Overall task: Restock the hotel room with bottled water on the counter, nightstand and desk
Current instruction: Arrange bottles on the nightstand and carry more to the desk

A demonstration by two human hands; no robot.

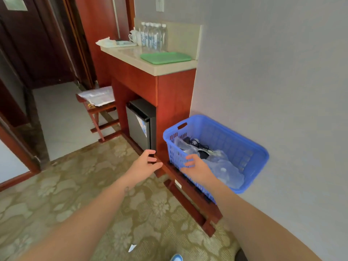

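A blue plastic basket (244,144) sits on a low wooden rack (190,196) against the wall. It holds clear plastic wrap with bottled water (224,170) and some dark cables. My right hand (197,166) reaches to the basket's near rim, fingers loosely curled, holding nothing. My left hand (145,162) hovers just left of the basket, fingers half curled and empty. Several water bottles (153,35) stand at the back of the stone counter (160,69).
A green tray (165,57) lies on the counter, with white cups (133,36) and a small tray behind it. A mini fridge (140,125) sits under the counter. A second wooden rack (98,108) with plastic wrap stands by the doorway. Patterned carpet covers the floor.
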